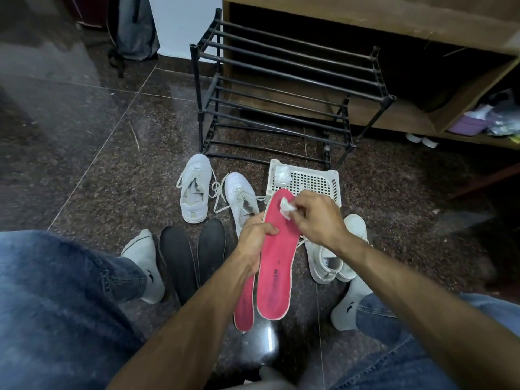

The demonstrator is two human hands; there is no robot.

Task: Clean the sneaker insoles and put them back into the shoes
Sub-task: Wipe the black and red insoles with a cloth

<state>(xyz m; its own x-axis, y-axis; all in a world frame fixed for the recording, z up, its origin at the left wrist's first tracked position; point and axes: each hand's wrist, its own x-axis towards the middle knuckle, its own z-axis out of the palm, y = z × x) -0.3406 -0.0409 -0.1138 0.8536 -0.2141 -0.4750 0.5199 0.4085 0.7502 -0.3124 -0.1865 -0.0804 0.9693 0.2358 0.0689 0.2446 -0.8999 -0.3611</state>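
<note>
Gripped mid-length by the left hand (257,230), the pink insole (277,257) could flex under the right hand's (315,218) pinched wipe (286,208), leaving the toe poorly cleaned

1. A home, likely an entry or hallway corner with a polished dark granite floor (84,130).
2. A black shoe rack (281,88) stands against a wooden cabinet (394,21).
3. White sneakers (195,190) lie on the floor; a grey backpack (135,26) leans by the wall.
</note>
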